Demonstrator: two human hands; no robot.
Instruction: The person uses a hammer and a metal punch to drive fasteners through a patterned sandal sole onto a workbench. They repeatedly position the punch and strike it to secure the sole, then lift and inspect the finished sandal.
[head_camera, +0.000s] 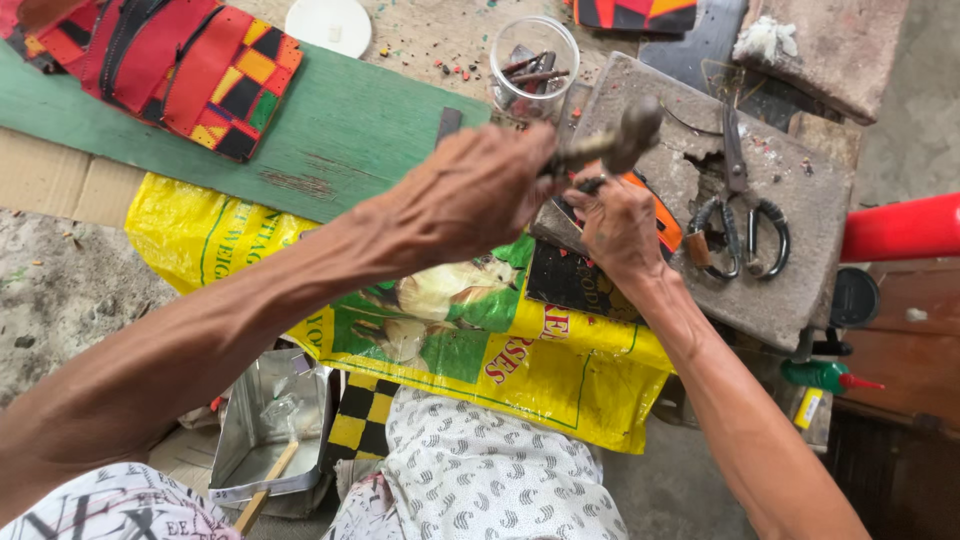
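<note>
Gripping hammer (615, 145) — left hand (480, 190), stone block (790, 210)

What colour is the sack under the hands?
Yellow sack with green print, seen from the head camera.

Bare arms, patterned clothes

Both arms are bare from the edge of the view down to the hands, with no sleeves, watch, rings or gloves on the left hand (470, 190) or the right hand (620, 225). The forearms are lean, with raised veins and sinews and creased knuckles. Just below the yellow printed sack (480, 340) the person's lap is covered in white cloth (480, 470) with a small repeating dark grey fan-like motif. Further left of that cloth, at the bottom corner, is another white garment (110, 510) printed with bold black lines and lettering.
</note>
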